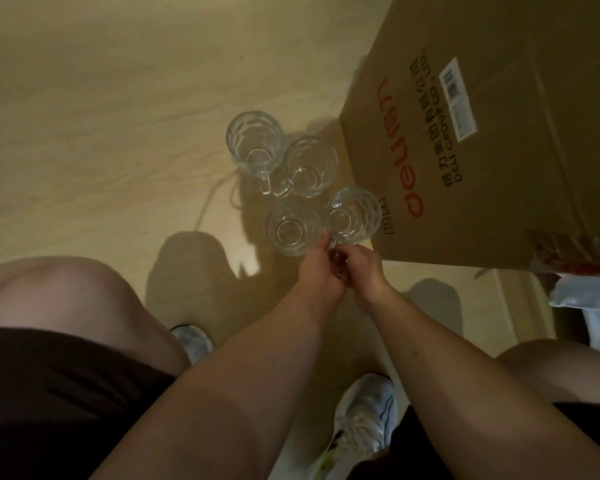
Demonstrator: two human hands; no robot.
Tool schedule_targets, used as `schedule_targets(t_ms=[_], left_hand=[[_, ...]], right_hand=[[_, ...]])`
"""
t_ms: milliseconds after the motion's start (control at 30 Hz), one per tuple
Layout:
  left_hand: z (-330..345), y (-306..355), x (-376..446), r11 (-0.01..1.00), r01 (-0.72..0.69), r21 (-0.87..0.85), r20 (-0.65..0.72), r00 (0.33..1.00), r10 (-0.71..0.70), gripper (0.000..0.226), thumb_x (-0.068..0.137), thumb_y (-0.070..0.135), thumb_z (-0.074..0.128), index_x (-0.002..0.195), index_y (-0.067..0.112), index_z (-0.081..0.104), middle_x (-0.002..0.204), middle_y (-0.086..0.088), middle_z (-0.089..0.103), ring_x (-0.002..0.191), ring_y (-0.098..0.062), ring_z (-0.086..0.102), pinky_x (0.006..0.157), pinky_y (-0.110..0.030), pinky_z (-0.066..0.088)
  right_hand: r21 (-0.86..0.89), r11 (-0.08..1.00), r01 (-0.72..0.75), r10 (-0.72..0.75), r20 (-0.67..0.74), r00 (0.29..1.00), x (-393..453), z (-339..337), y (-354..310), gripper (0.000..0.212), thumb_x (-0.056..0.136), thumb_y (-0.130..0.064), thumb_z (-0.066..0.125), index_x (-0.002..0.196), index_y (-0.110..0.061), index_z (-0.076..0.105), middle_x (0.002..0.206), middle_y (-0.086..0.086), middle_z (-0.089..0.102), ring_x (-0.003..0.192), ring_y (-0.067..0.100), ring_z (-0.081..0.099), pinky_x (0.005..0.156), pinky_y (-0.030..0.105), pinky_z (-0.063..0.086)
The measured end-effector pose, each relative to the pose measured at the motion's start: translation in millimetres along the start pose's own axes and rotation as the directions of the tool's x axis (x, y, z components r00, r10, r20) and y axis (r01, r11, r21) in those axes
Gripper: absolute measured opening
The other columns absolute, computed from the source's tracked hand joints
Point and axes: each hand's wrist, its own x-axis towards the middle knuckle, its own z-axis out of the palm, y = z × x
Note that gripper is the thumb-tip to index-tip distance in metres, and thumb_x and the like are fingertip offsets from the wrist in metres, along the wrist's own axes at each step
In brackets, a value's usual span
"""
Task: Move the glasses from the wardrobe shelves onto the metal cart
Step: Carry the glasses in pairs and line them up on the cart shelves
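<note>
Head view, looking straight down: four clear handled glasses stand upright on the pale wood floor, clustered just left of a big cardboard box. Far-left glass sits at about 11 o'clock of the cluster, far-right glass just beside it at 1 o'clock, their handles pointing back toward the person and nearly touching. Near-left glass and near-right glass make the front row — rims side by side, seemingly touching. Both hands meet just below this front pair, at its 6 o'clock. Left hand comes in from 7 o'clock, fingers curled at the near edge of the near-left glass; right hand comes in from 5 o'clock, fingers curled at what looks like the handle of the near-right glass. Grip state: both narrow and closed around the handle area, though the handles are mostly hidden, so the exact hold is hard to confirm. Key relation — each front glass lies at 12 o'clock of its own hand, long axis vertical, so a straight lift should clear them. Far pair is well beyond both grips, the left hand slightly nearer. No wardrobe or metal cart in view. White shoes at the bottom.
</note>
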Motion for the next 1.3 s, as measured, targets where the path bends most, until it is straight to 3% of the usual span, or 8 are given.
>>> schedule_targets(t_ms=[167,300,400,600,800,967,1133,1300], left_hand=[[-7.4,0.8,-15.4,0.991,-0.029,0.132,-0.060,0.997,0.037,0.019,0.104,0.026,0.051,0.096,0.013,0.061,0.087,-0.007,0.060,0.068,-0.016,0.057,0.060,-0.026,0.046],[-18.0,19.9,-82.2,0.979,0.074,0.188,-0.220,0.975,-0.032,0.016,0.106,0.026,0.048,0.102,0.011,0.055,0.101,-0.013,0.055,0.091,-0.024,0.059,0.083,-0.040,0.050],[-15.5,23.6,-161.5,0.959,0.137,0.247,-0.291,0.955,-0.062,0.019,0.103,0.021,0.053,0.120,0.013,0.052,0.124,-0.018,0.049,0.107,-0.029,0.055,0.080,-0.046,0.052],[32.0,44.8,-349.4,0.879,0.136,0.456,-0.253,0.967,-0.019,0.020,0.101,0.032,0.055,0.108,0.013,0.052,0.100,-0.015,0.049,0.085,-0.027,0.056,0.077,-0.041,0.055],[113.8,104.7,-547.7,0.889,0.018,0.458,-0.113,0.993,0.039,0.028,0.099,0.042,0.053,0.096,0.015,0.049,0.105,-0.019,0.049,0.095,-0.033,0.055,0.072,-0.041,0.053],[186.2,185.5,-689.0,0.863,-0.237,0.446,0.045,0.969,0.243,0.028,0.100,0.040,0.051,0.097,0.013,0.051,0.117,-0.022,0.050,0.106,-0.036,0.056,0.077,-0.043,0.053],[227.7,237.6,-813.1,0.726,-0.548,0.416,0.094,0.820,0.565,0.024,0.096,0.033,0.056,0.081,0.015,0.050,0.098,-0.009,0.051,0.091,-0.027,0.052,0.079,-0.040,0.052],[233.3,253.0,-900.8,0.627,-0.734,0.260,0.099,0.666,0.739,0.031,0.094,0.036,0.051,0.067,0.022,0.044,0.075,-0.003,0.050,0.065,-0.021,0.046,0.074,-0.037,0.052]], right_hand=[[0.113,0.988,-0.102,0.101,0.010,0.995,-20.6,-6.1,-5.3,0.019,0.086,-0.011,0.061,0.068,-0.012,0.058,0.066,0.012,0.057,0.058,0.023,0.053,0.055,0.032,0.042],[0.206,0.925,-0.319,0.312,0.069,0.948,-88.5,-27.4,-1.1,0.023,0.092,-0.016,0.064,0.073,-0.012,0.051,0.073,0.012,0.058,0.064,0.024,0.058,0.070,0.040,0.055],[0.179,0.897,-0.405,0.396,0.084,0.914,-168.7,-55.0,-15.4,0.024,0.093,-0.021,0.066,0.075,-0.014,0.052,0.081,0.012,0.057,0.066,0.022,0.057,0.067,0.036,0.055],[0.122,0.908,-0.400,0.383,0.143,0.913,-324.9,-93.9,-124.1,0.029,0.093,-0.024,0.066,0.074,-0.015,0.047,0.079,0.008,0.050,0.068,0.020,0.052,0.065,0.035,0.054],[0.194,0.937,-0.290,0.240,0.246,0.939,-476.8,-94.4,-290.5,0.029,0.093,-0.030,0.065,0.075,-0.015,0.047,0.082,0.011,0.050,0.073,0.022,0.052,0.068,0.037,0.053],[0.288,0.955,-0.065,-0.048,0.367,0.929,-567.9,-80.5,-433.9,0.026,0.090,-0.041,0.060,0.088,-0.016,0.056,0.083,0.011,0.053,0.072,0.022,0.053,0.067,0.034,0.054],[0.366,0.926,0.093,-0.266,0.457,0.849,-651.8,-73.3,-559.8,0.036,0.096,-0.038,0.051,0.069,-0.014,0.047,0.112,0.026,0.061,0.106,0.039,0.062,0.100,0.052,0.051],[0.322,0.917,0.236,-0.389,0.589,0.708,-715.2,-65.6,-631.1,0.039,0.094,-0.037,0.051,0.063,-0.015,0.046,0.102,0.026,0.063,0.108,0.040,0.061,0.092,0.050,0.053]])
